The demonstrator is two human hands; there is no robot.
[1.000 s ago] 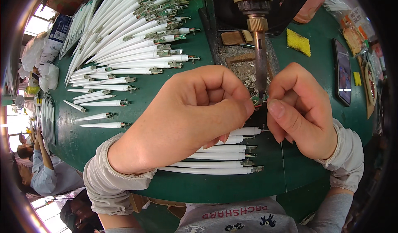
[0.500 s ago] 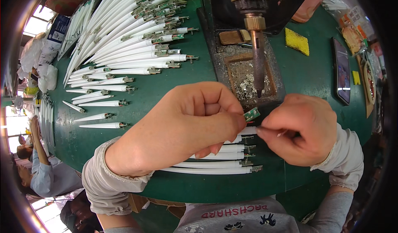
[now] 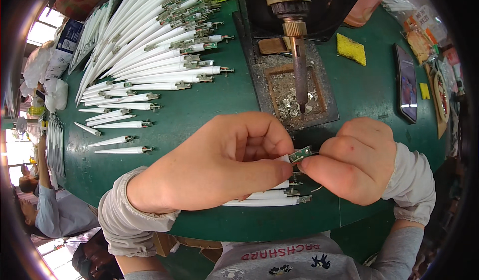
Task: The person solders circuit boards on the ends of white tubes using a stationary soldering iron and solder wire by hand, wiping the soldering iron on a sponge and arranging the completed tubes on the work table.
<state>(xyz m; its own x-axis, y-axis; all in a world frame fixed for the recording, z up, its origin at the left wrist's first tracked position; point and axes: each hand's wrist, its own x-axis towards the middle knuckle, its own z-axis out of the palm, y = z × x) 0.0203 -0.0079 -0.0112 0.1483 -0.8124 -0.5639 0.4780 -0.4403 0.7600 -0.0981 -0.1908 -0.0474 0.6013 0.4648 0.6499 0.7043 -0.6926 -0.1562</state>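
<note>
Between thumb and fingers, my left hand [image 3: 214, 163] grips a white tube whose end carries a small green circuit board [image 3: 300, 155]. Most of that tube is hidden by the hand. Closed in a pinch, my right hand [image 3: 357, 160] has its fingertips at the board's near edge. A thin wire end [image 3: 316, 189] shows below the right fingers; whether they hold it is hard to see. Below both hands lie several white tubes [image 3: 272, 201] with small boards at their right ends. Just beyond the hands, a soldering iron [image 3: 300, 68] points tip down over a tray [image 3: 272, 83] of solder bits.
Many white tubes with boards [image 3: 164, 50] fan out at the far left. A yellow sponge [image 3: 351, 49] and a phone [image 3: 407, 83] lie to the right. A reddish container [image 3: 366, 3] stands at the back. Another person's arm [image 3: 47, 190] shows at the far left.
The board in my left hand has moved slightly down and tilted. My right fingertips have come left, from beside the board to its edge. The view has shifted slightly.
</note>
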